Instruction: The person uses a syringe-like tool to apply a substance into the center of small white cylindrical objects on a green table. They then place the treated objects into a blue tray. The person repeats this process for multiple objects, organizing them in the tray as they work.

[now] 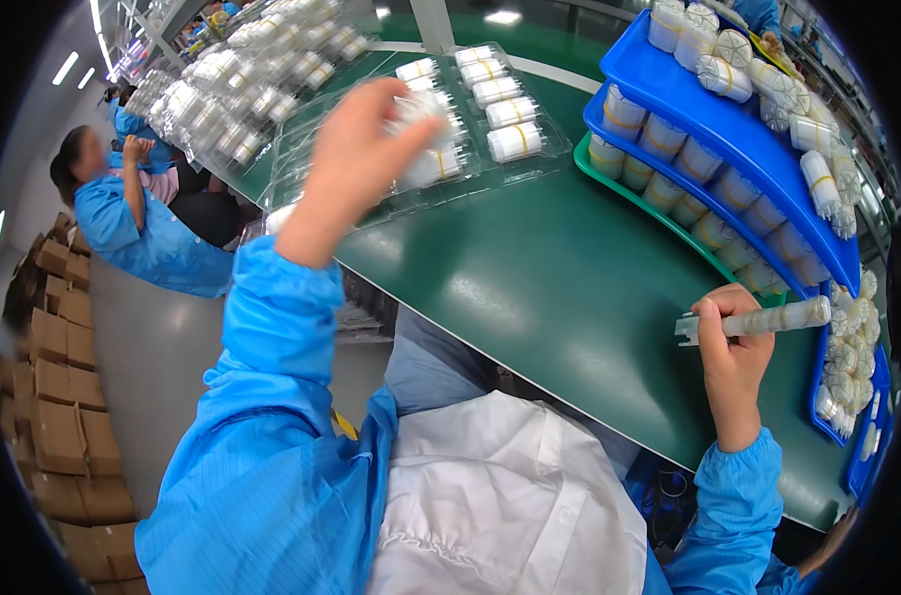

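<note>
holding, right hand: one slim translucent tube, fingers closed round it, above the green table at near right. judged light, stiff, smooth enough to slip; grasp it mid-barrel, sparing the pronged left end, possibly fragile. your left hand: fingers curled at a blurred white piece; you cannot tell how firmly. containers: clear tray, far centre, rows of yellow-banded white bundles; blue trays stacked over a green tray, far right, all bearing pale cylinders.

The green desk carries transparent plastic trays and a long green plastic tray beneath stacked blue plastic trays.
</note>
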The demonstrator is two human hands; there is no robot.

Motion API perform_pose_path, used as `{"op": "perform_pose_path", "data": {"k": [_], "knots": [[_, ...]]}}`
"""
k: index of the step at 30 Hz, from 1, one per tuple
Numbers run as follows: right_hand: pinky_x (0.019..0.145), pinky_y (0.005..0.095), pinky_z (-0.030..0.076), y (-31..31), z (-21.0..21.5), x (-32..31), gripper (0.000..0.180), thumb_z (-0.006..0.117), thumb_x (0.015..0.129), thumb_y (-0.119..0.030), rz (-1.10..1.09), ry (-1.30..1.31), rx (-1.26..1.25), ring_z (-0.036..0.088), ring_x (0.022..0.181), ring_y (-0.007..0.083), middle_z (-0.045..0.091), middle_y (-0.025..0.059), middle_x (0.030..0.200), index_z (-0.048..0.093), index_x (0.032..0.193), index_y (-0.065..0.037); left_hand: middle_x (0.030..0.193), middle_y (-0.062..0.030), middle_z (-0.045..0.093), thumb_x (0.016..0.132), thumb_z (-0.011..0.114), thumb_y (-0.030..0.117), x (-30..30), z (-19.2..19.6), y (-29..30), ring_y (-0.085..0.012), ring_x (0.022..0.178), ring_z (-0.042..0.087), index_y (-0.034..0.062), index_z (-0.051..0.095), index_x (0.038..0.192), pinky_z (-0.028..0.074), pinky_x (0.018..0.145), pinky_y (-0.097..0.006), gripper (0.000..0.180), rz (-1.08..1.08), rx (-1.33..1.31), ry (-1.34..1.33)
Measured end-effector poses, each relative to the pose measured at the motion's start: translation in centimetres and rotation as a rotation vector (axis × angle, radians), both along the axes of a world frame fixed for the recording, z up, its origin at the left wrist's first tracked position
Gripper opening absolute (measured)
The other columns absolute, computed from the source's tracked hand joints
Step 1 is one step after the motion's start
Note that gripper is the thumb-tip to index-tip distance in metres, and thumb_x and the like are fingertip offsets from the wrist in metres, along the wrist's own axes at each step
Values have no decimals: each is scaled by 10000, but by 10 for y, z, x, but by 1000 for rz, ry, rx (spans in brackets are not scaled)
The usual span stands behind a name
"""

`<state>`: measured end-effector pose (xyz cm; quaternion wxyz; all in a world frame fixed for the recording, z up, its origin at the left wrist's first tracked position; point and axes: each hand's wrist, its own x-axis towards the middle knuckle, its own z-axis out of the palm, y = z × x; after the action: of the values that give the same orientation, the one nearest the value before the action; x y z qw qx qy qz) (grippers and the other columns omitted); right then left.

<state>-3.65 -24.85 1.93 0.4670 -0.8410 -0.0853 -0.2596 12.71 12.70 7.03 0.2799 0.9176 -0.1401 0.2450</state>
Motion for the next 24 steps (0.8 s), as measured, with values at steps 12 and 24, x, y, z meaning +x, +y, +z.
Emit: {"op": "perform_pose_path", "data": {"k": [12, 24], "knots": [[586, 320, 402, 6, 1, 1, 132, 693, 877, 3, 16, -37, -95, 541, 663, 170, 591, 78, 748, 595, 790, -10, 1067, -238, 657, 1016, 547, 508, 50, -8, 64, -418, 1020, 634, 4, 730, 1015, 536, 884, -510, 536, 315, 552, -78], [555, 354, 460, 11, 1, -2, 104, 744, 847, -18, 117, -41, -35, 610, 646, 217, 639, 95, 753, 652, 800, -34, 1130, -235, 696, 1059, 489, 380, 68, -2, 38, -418, 1092, 635, -37, 703, 1118, 482, 948, -474, 473, -43, 103, -100]]}}
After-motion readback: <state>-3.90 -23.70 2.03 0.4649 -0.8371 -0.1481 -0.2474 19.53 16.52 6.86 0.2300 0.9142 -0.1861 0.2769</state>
